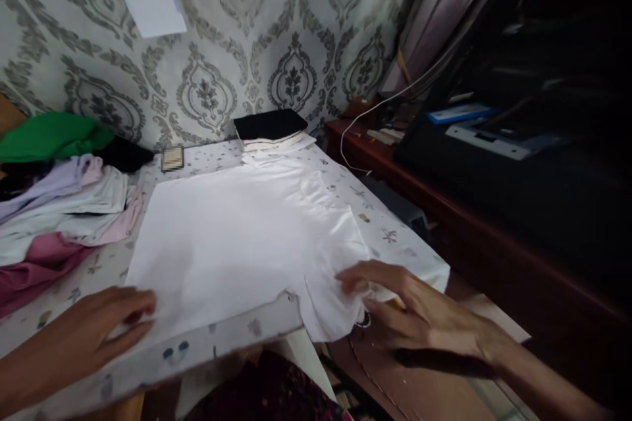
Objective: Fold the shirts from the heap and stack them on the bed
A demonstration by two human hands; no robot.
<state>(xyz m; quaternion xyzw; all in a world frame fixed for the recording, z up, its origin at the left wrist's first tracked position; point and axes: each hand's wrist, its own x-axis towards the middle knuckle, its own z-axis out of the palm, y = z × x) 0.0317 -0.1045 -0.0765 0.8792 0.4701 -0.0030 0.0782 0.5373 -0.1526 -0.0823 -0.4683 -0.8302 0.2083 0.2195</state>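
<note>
A white T-shirt [222, 230] lies spread on the patterned tabletop, its body to the left and its wrinkled neck and sleeve end to the right. My left hand [113, 322] is at the near-left hem corner, thumb and fingers apart, with no cloth visibly gripped. My right hand [399, 302] reaches over the near-right sleeve area, fingertips at the cloth and slightly blurred. A gap shows between its thumb and index finger. Part of the sleeve hangs past the table's near edge.
Mixed clothes [59, 197] are heaped on the left. Folded garments with a black one on top [270, 123] stand at the back, near a small framed card [172, 158]. Along the right runs a dark red cabinet [459, 237] with a white cable [345, 138].
</note>
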